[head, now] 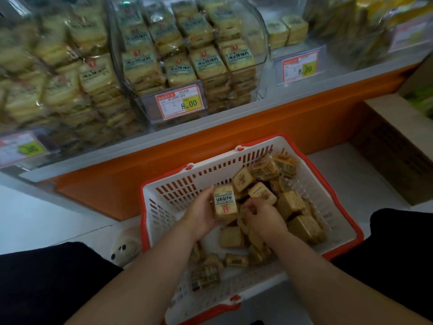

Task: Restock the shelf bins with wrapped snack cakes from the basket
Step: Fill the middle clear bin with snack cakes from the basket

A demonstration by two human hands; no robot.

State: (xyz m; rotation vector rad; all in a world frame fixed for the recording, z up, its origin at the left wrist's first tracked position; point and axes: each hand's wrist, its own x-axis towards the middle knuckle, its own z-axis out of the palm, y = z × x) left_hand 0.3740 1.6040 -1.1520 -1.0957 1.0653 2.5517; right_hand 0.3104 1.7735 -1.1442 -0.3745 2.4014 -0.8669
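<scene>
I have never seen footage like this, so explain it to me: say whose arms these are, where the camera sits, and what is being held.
There is one picture, from a camera worn on a person's head, looking down at their own bare arms. No machine is involved. The left hand holds one wrapped snack cake upright. The right hand reaches into the pile of cakes in a white basket with red trim on the floor. Above, clear shelf bins hold stacked cakes behind a price tag.
</scene>
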